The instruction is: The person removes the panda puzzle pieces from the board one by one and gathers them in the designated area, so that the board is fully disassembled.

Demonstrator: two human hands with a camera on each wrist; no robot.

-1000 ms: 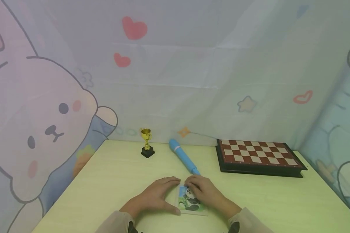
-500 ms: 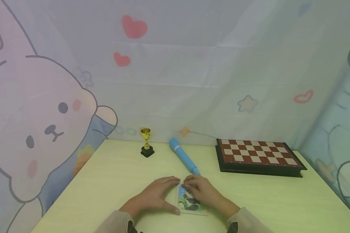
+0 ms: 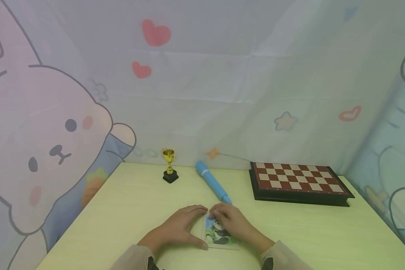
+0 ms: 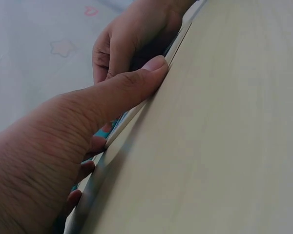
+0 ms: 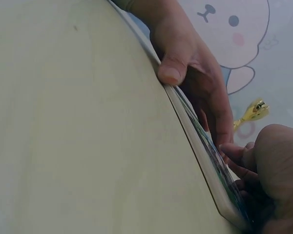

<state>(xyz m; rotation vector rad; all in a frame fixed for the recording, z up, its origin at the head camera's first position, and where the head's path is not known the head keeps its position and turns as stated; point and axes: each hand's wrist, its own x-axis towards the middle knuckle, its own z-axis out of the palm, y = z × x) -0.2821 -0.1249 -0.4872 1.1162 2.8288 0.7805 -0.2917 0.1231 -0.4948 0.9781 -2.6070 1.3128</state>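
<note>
A small flat panda picture board (image 3: 219,234) with a pale wooden rim lies on the table in front of the person. My left hand (image 3: 180,228) spans its left side, thumb at the near corner and fingers at the far corner. The left wrist view has that thumb (image 4: 154,68) pressed on the rim. My right hand (image 3: 236,223) arches over the board's right part, its bent thumb and forefinger close together at the picture's upper left. In the right wrist view the right fingertips (image 5: 227,148) meet the board's face; I cannot tell whether they pinch anything.
Just beyond the right hand lies a blue pen-shaped stick (image 3: 213,182). A gold trophy cup (image 3: 170,167) on a black base stands at the back left. A black-sided checkerboard case (image 3: 300,183) lies at the back right, and a printed cloth (image 3: 202,93) hangs behind the table.
My right hand has slid slightly left along the board's far edge, its fingertips now nearer the far left corner. The left hand and the board stay nearly where they were.
</note>
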